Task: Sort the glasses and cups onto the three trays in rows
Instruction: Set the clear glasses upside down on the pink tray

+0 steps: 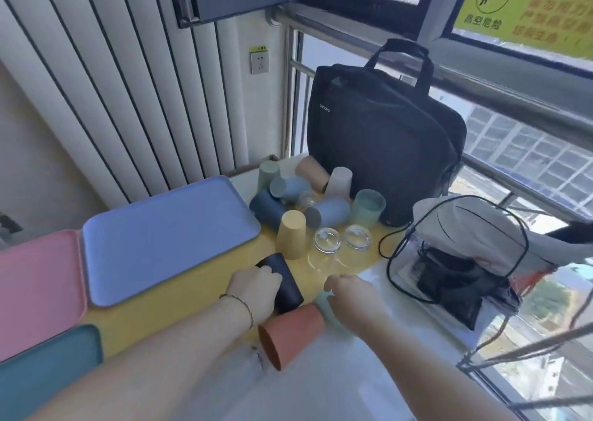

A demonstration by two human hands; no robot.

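Observation:
Three trays lie at the left: a blue tray (167, 237), a pink tray (35, 289) and a teal tray (48, 366), all bare. My left hand (253, 289) grips a black cup (282, 279) lying on its side on the yellow mat. My right hand (353, 295) rests over a pale green cup (325, 305), mostly hidden under it. An orange cup (288, 334) lies on its side between my arms. Behind stand a yellow cup (290, 234), two clear glasses (325, 240) and a heap of several blue, green and beige cups (305, 192).
A black laptop bag (382, 138) stands against the window rail behind the cups. A clear pouch (455, 260) with dark items and cloth sits at the right, a black cable beside it. The wall and radiator panels close off the left.

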